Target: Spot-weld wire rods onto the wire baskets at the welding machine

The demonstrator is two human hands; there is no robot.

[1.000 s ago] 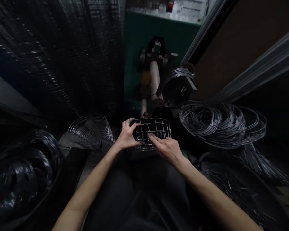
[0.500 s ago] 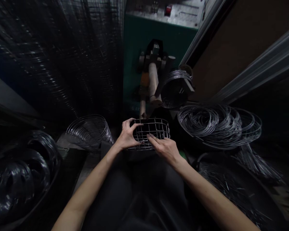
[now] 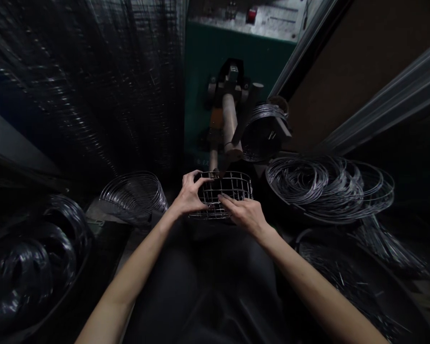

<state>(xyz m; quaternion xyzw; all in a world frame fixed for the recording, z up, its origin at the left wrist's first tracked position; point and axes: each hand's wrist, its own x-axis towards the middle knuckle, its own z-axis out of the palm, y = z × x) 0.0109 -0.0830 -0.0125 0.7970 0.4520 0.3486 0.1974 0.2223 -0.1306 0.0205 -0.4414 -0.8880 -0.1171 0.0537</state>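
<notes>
A small wire-mesh basket [image 3: 232, 188] sits in front of me, just below the brown rods of a green machine [image 3: 230, 122]. My left hand [image 3: 189, 197] grips the basket's left end, fingers curled over its rim. My right hand [image 3: 244, 213] lies on the basket's near side, fingers bent onto the mesh. Both forearms reach in from the bottom of the view. The basket's underside is hidden by my hands.
Loose wire rings [image 3: 329, 184] are piled at the right, and a smaller bundle of rings [image 3: 263, 129] hangs by the machine. A coil of rings [image 3: 136, 193] lies at the left, beside dark tubs of wire [image 3: 32, 267]. Stacked wire mesh [image 3: 86, 81] fills the upper left.
Both hands have pushed the basket a little farther away, up toward the machine's rods. Their grip on it is unchanged.
</notes>
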